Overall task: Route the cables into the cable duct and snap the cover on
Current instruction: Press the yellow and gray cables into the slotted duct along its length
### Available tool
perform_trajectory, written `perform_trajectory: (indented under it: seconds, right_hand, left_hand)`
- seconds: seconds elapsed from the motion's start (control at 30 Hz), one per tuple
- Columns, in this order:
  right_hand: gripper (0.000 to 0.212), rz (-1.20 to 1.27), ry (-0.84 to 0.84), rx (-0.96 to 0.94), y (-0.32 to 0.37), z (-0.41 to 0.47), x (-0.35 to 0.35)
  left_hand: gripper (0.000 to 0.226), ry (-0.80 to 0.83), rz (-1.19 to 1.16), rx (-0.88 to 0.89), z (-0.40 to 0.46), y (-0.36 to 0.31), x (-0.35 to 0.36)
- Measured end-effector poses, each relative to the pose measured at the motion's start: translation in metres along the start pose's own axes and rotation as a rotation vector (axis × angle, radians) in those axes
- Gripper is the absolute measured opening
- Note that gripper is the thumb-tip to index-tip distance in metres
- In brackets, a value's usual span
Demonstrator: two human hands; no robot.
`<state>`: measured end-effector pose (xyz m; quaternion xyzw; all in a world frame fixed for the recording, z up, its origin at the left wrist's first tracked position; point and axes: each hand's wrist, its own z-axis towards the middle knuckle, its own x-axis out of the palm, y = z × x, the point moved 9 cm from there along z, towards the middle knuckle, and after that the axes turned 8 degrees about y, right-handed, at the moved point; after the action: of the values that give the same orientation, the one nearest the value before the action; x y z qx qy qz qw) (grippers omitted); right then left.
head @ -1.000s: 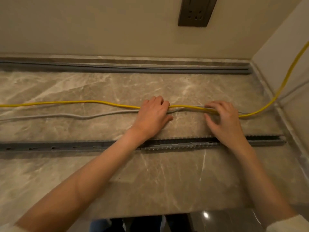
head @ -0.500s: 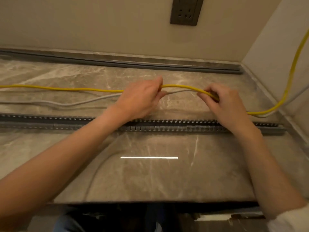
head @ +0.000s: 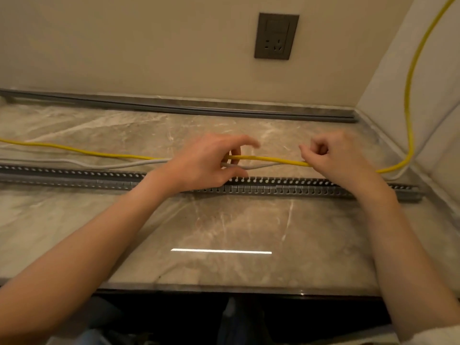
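A yellow cable (head: 268,159) and a grey cable (head: 258,166) run left to right over the marble counter (head: 224,225). My left hand (head: 206,163) grips both cables with curled fingers. My right hand (head: 341,158) pinches them about a hand's width further right. The stretch between my hands is lifted just above the counter, right behind the slotted grey cable duct (head: 273,186), which lies open along the counter. The long grey duct cover (head: 199,111) lies at the foot of the back wall.
A dark wall socket (head: 276,36) sits on the back wall above. The yellow cable climbs the right side wall (head: 438,100). The counter's front edge (head: 224,288) is close to me, with dark space below.
My hands picked both cables up off the counter and brought them toward the duct. The camera tilted up, so the wall socket shows in full.
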<state>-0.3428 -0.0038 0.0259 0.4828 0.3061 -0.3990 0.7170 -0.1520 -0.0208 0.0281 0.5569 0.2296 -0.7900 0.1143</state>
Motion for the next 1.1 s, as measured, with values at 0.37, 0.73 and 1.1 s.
perform_trajectory:
  seconds: [0.37,0.73,1.1]
  right_hand:
    - [0.044,-0.071,0.157,0.054,0.0,-0.002,0.02]
    - [0.037,-0.18,0.093,0.113,-0.001,-0.006,0.02]
    - [0.039,-0.364,0.134,0.058,0.013,-0.007,0.024]
  left_hand:
    - [0.02,0.108,-0.022,0.053,-0.005,-0.009,0.017]
    - [0.024,0.114,-0.1,0.041,-0.002,0.001,0.027]
    - [0.04,0.162,-0.069,-0.016,-0.001,0.0,0.038]
